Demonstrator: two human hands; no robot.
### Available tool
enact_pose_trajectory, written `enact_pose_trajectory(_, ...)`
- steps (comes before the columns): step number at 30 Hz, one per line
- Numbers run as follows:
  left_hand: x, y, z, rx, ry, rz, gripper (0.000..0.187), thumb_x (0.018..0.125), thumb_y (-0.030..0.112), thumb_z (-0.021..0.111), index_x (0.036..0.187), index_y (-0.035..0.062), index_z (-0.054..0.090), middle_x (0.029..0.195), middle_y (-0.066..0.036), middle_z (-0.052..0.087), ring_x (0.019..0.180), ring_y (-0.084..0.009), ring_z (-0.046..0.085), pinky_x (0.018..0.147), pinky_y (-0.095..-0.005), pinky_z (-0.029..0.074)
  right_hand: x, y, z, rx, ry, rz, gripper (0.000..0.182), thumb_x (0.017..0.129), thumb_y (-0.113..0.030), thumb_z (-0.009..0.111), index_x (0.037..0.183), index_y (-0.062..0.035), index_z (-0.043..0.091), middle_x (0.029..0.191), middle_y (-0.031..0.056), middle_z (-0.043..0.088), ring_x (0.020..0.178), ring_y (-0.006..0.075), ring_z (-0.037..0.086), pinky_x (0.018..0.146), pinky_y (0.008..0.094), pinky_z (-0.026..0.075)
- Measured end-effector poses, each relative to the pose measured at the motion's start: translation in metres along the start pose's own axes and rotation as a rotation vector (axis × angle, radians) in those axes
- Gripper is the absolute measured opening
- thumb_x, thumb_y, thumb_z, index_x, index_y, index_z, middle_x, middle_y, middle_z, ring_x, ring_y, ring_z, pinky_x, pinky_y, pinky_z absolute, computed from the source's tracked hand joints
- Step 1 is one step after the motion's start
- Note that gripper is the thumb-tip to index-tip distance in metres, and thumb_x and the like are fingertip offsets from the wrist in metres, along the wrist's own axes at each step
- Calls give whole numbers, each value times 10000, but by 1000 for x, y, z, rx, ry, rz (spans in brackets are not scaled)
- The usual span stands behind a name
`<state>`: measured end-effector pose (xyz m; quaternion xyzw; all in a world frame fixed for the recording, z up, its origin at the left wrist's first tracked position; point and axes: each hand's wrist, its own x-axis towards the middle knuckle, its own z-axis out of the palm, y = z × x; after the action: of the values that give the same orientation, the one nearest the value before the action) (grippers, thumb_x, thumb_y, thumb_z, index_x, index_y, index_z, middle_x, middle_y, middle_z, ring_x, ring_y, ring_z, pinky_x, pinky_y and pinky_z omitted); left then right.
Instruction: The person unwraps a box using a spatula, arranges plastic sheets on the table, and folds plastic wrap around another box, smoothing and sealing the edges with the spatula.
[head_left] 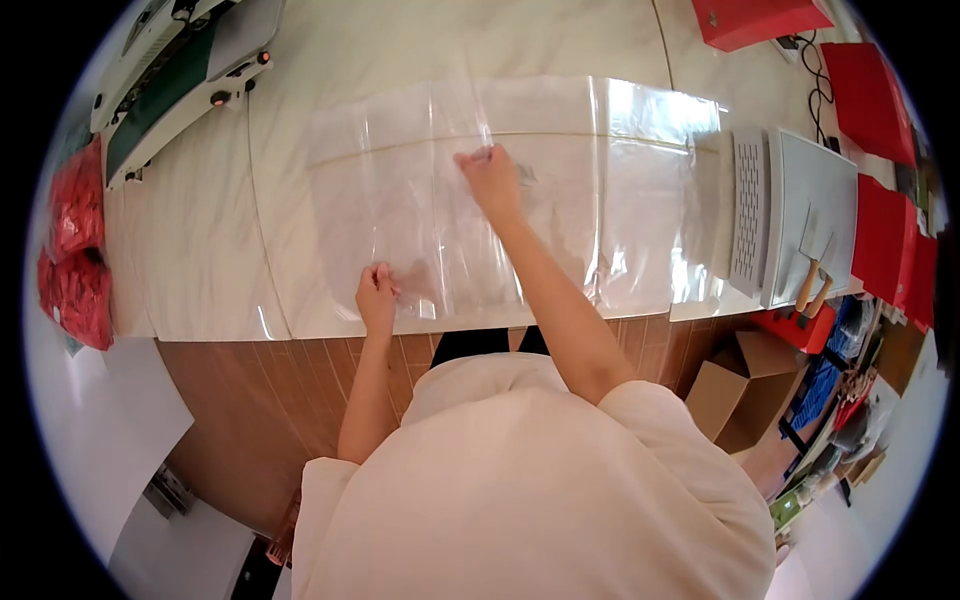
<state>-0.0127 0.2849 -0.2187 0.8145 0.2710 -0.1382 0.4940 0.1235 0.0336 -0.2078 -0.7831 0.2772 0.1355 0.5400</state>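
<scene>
A wide sheet of clear plastic film (pixel 560 210) lies across the pale marble-patterned table, creased and shining where light strikes it. Near the table's front edge, my left hand (pixel 376 290) has its fingers closed in a pinch on the film's near left part. My right hand (pixel 491 178) is farther out, over the middle of the film, with its fingers pinched on a raised fold that runs toward the far side. The exact edges of the film between my fingers are too transparent to make out.
A white and green machine (pixel 180 100) stands at the far left, above red plastic-wrapped bundles (pixel 77 240). On the right, a grey-white box (pixel 812 200) carries wooden-handled tools (pixel 812 285), beside red boxes (pixel 868 100) and a black cable (pixel 820 95). An open cardboard box (pixel 745 390) sits below the table.
</scene>
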Motion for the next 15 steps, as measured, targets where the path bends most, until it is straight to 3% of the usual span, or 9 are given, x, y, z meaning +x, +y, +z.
enact_pose_trajectory(2, 0, -1, -7, 22, 41, 9, 284, 1006, 262, 506, 931, -5, 565, 734, -43, 594, 570, -98, 541, 524, -252, 445, 4, 4, -14, 108, -99, 9, 444, 844, -307, 714, 1110, 6, 545, 1159, 177, 610, 984, 335, 606, 777, 431, 484)
enact_pose_trajectory(4, 3, -4, -16, 18, 124, 24, 284, 1009, 262, 496, 922, -1, 560, 739, -44, 597, 537, -103, 536, 504, -258, 442, -3, 7, -45, 1050, -313, 103, 278, 922, -278, 623, 1010, -16, 596, 1170, 152, 636, 935, 266, 632, 727, 389, 511)
enact_pose_trajectory(5, 7, -10, -20, 6, 122, 22, 284, 1009, 262, 496, 922, -1, 560, 739, -44, 597, 537, -103, 536, 504, -258, 442, -14, -4, -62, 1038, -312, 99, 278, 922, -278, 623, 1010, -16, 596, 1170, 152, 636, 935, 266, 632, 727, 389, 511)
enact_pose_trajectory(7, 15, -23, -22, -133, 96, -54, 285, 1010, 270, 491, 915, 9, 553, 754, -45, 606, 508, -102, 529, 482, -266, 439, -36, -33, -94, 1398, -541, 345, 171, 963, -230, 557, 937, -75, 623, 1146, 147, 658, 882, 193, 635, 713, 336, 515)
enact_pose_trajectory(8, 17, -25, -20, -144, 90, -55, 285, 1010, 270, 491, 915, 9, 553, 754, -45, 606, 508, -102, 529, 482, -266, 439, -31, -23, -95, 1388, -535, 341, 171, 963, -230, 557, 937, -75, 623, 1146, 147, 658, 882, 193, 635, 713, 336, 515)
enact_pose_trajectory(10, 16, -17, -18, -126, 34, -11, 283, 1010, 278, 488, 909, 21, 548, 744, -39, 593, 493, -102, 523, 464, -265, 437, -23, -3, -91, 1488, -775, 174, 147, 955, -253, 580, 935, -114, 626, 1101, 113, 669, 870, 151, 625, 685, 317, 510)
enact_pose_trajectory(11, 15, -13, -19, -130, 36, -10, 283, 1010, 278, 488, 909, 21, 548, 744, -39, 593, 493, -102, 523, 464, -265, 437, -20, -1, -98, 1485, -778, 172, 147, 955, -253, 580, 935, -114, 626, 1101, 113, 669, 870, 151, 625, 685, 317, 510)
enact_pose_trajectory(13, 11, -1, -26, -56, 67, -50, 285, 1007, 285, 489, 907, 25, 546, 730, -33, 579, 502, -99, 517, 464, -262, 437, -22, -13, -127, 1109, -62, 294, 149, 941, -248, 604, 841, -138, 598, 894, 30, 659, 738, 115, 590, 628, 293, 474)
enact_pose_trajectory(15, 10, 7, -36, -11, 89, -54, 282, 1005, 282, 494, 909, 22, 548, 726, -30, 576, 504, -98, 511, 467, -259, 437, -12, 0, -173, 415, -60, 101, 216, 902, -230, 648, 762, -108, 537, 709, -7, 543, 624, 128, 520, 586, 308, 439)
